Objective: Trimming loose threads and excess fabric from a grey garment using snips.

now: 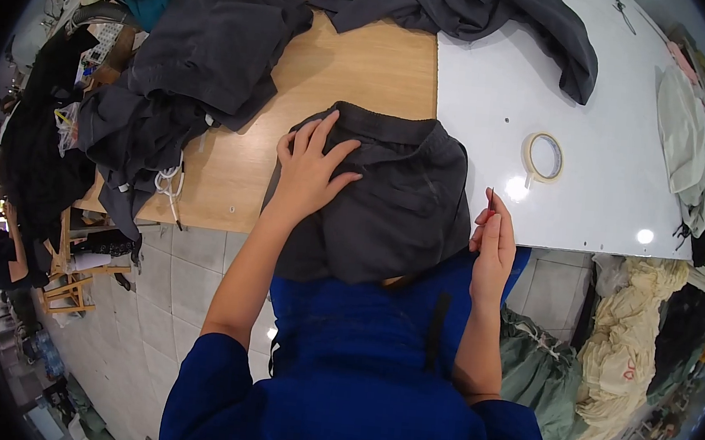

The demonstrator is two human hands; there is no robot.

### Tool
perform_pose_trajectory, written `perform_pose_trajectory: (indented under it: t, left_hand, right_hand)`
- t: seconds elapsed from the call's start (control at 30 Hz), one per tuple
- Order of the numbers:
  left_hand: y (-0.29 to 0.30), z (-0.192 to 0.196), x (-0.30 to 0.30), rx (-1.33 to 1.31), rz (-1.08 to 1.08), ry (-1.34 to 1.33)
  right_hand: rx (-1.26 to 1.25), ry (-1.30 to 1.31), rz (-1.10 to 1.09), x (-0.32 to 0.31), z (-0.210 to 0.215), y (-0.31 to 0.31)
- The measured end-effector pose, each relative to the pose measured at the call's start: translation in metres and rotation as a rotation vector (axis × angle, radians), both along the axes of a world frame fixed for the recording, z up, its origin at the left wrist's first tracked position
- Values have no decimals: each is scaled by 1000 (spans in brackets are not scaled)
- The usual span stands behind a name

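Dark grey shorts (396, 203) with an elastic waistband lie at the table's front edge, their lower part hanging over it towards my lap. On the upper left of the shorts, near the waistband, my left hand (311, 170) rests with its fingers spread. My right hand (494, 245) is raised just right of the shorts, apart from them. Between its thumb and fingers it pinches a small thin tool (492, 200) with a dark tip and a bit of red; its exact kind is too small to tell.
Dark grey garments (218, 36) are heaped at left, with a white cord (169, 185) beside them. Another dark garment (472, 8) lies at the back. A tape roll (543, 157) and metal snips (624, 16) lie on the white tabletop (588, 211). Cream cloth (627, 345) hangs at right.
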State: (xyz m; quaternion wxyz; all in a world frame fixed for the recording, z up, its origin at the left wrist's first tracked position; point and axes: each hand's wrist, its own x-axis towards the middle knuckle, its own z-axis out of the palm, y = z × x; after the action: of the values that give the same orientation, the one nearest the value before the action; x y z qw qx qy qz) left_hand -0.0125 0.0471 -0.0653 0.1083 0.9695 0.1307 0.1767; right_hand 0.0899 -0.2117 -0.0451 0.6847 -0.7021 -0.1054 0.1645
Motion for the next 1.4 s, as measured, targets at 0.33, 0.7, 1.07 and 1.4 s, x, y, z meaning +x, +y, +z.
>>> perform_pose_trajectory:
  t: [0.33, 0.7, 1.07, 1.4]
  left_hand:
    - [16, -24, 21, -239, 127, -65]
    - [42, 7, 3, -1817, 280, -209]
    - [-9, 23, -15, -2534, 193, -467]
    - [-36, 31, -19, -2730, -94, -620]
  right_hand:
    - [-560, -268, -7, -29, -31, -11]
    - [182, 104, -359, 13, -26, -19]
    - [21, -130, 290, -38, 17, 37]
    - [-121, -652, 361, -53, 38, 60]
